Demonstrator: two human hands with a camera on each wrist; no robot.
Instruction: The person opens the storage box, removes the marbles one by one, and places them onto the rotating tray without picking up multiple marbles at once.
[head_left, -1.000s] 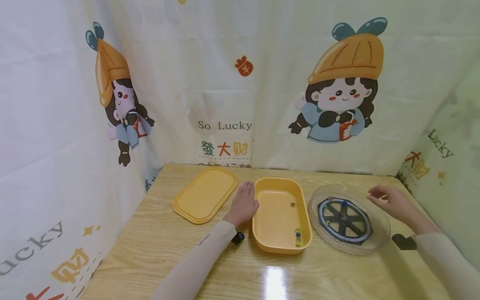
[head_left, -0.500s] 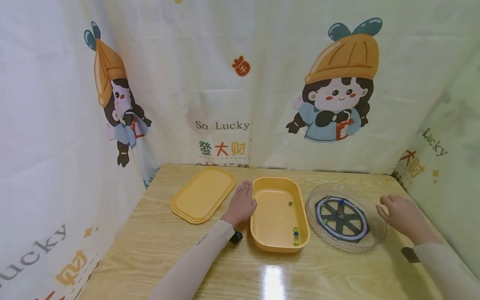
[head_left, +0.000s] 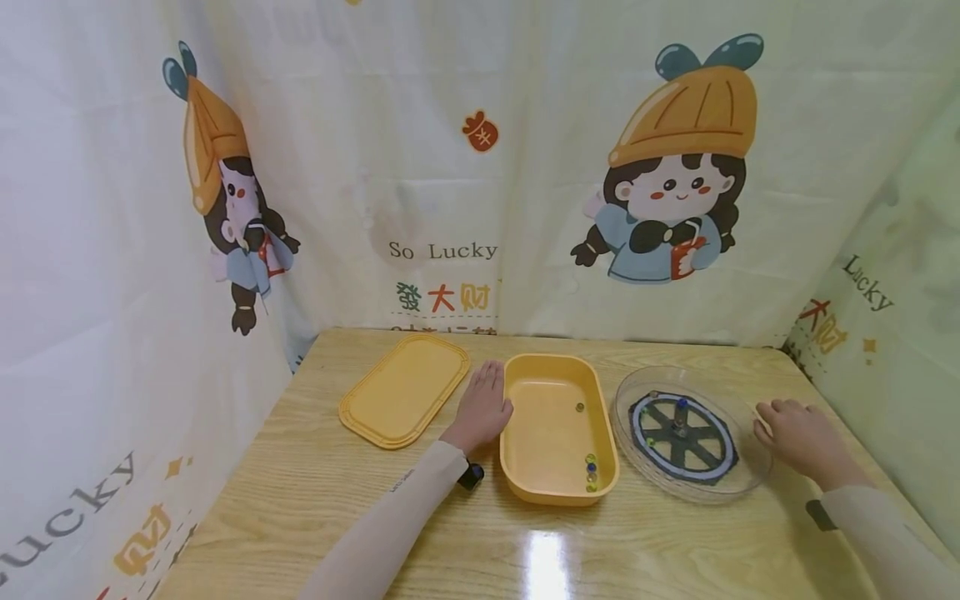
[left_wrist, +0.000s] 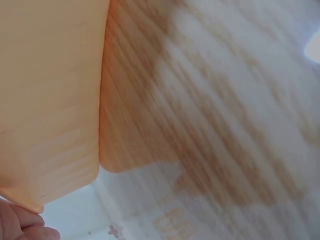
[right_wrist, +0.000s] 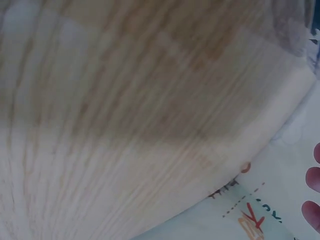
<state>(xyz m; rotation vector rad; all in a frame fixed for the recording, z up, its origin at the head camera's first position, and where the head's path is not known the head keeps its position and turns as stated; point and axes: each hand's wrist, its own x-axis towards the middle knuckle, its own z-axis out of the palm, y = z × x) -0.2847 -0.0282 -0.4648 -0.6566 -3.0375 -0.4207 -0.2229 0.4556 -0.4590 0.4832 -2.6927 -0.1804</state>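
Observation:
In the head view my left hand [head_left: 482, 406] lies along the left side of a yellow rectangular box [head_left: 542, 433], fingers straight and thumb at the rim. Several marbles are in the box: a row with a blue marble [head_left: 592, 468] by the near right corner, and a lone marble [head_left: 580, 407] further back. To the right stands a round clear dish [head_left: 738, 492] with a dark spoked wheel [head_left: 678, 450] in it. A blue ball [head_left: 683, 403] tops its middle post, and small green marbles [head_left: 650, 442] lie around. My right hand [head_left: 806, 442] overlaps the dish's right rim, fingers loosely bent.
A yellow lid [head_left: 405, 390] lies flat on the wooden table [head_left: 337, 517], left of my left hand. Printed curtains [head_left: 555, 167] enclose the table at the back and both sides. A bright reflection shows near the front.
My right hand has moved from above the dish's far right side outward and down to its right rim. The left hand stays against the box. The whole view has shifted slightly.

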